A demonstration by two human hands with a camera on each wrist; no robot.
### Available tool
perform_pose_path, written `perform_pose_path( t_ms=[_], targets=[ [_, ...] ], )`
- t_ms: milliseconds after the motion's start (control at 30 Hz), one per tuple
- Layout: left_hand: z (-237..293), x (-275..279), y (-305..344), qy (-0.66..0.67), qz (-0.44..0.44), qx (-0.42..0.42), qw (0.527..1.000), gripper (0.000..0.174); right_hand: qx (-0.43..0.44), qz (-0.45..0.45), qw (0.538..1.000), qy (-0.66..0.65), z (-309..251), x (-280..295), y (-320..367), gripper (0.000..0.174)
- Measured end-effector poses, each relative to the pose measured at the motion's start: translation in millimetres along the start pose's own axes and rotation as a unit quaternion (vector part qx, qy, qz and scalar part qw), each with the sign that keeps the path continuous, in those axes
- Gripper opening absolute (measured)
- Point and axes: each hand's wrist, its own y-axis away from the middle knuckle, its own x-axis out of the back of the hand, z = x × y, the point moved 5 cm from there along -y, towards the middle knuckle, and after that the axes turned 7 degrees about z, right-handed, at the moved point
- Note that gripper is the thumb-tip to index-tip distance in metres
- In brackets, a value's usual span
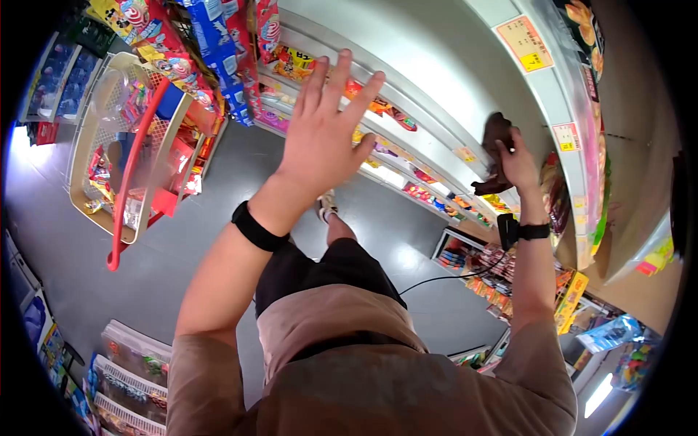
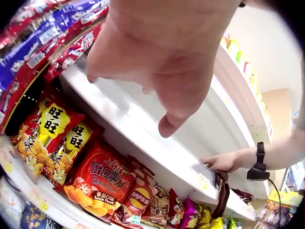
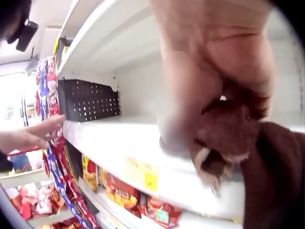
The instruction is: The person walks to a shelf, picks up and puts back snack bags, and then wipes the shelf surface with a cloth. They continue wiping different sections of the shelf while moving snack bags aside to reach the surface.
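In the head view, my right hand (image 1: pixel 520 163) grips a crumpled dark brown cloth (image 1: pixel 497 138) over a white shelf (image 1: pixel 429 80). The right wrist view shows the cloth (image 3: pixel 274 171) bunched under the curled fingers, one part hanging down past the shelf's front edge. My left hand (image 1: pixel 329 129) is held out with fingers spread and nothing in it, overlapping the shelf's front edge in the head view. From the left wrist, the same hand (image 2: pixel 162 62) appears above the shelf lip, palm side showing and thumb pointing down.
Snack bags (image 2: pixel 107 176) line the shelf below. Strips of hanging packets (image 1: pixel 218 54) are at the left end, by a black perforated divider (image 3: pixel 90 100). A beige basket (image 1: pixel 80 174) with a red handle (image 1: pixel 134 171) stands on the left. A cable (image 1: pixel 451 277) runs from the right wrist camera.
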Motion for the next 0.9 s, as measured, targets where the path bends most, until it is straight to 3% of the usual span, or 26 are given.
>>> perform_pose_path(
  t_ms=[33,133,300,400,467,500,600,700,733,900],
  targets=[
    [0,-1,-2,-0.011,0.004,0.01,1.0,0.077,0.035,-0.03,0.997,-0.062,-14,0,-7,0.04],
    [7,-6,-6,-0.025,0.0,0.025,0.999,0.079,0.136,-0.099,0.971,-0.17,-128,3,-34,0.035],
    [17,-10,-22,-0.071,0.011,0.029,0.997,0.083,0.273,-0.1,0.925,-0.245,-223,-9,-76,0.03],
    [22,-18,-29,-0.102,0.006,0.022,0.995,0.079,0.248,-0.139,0.924,-0.257,-207,5,-68,0.03],
    [20,-22,-30,-0.109,0.006,0.029,0.994,0.075,0.275,-0.105,0.926,-0.238,-151,-12,-67,0.03],
    [18,-23,-30,-0.112,0.007,0.033,0.993,0.072,0.238,-0.152,0.935,-0.216,-123,-13,-64,0.028],
    [18,-21,-29,-0.072,0.018,0.05,0.996,0.065,0.177,-0.179,0.94,-0.228,-78,-9,-50,0.026],
    [22,-23,-30,-0.035,0.028,0.068,0.997,0.064,0.276,-0.173,0.928,-0.182,-123,-8,-53,0.026],
    [23,-24,-30,-0.023,0.031,0.073,0.997,0.064,0.263,-0.16,0.91,-0.277,-149,-11,-54,0.025],
    [24,-30,-30,-0.052,0.022,0.07,0.996,0.069,0.342,-0.164,0.875,-0.302,-259,-23,-96,0.024]
  ],
)
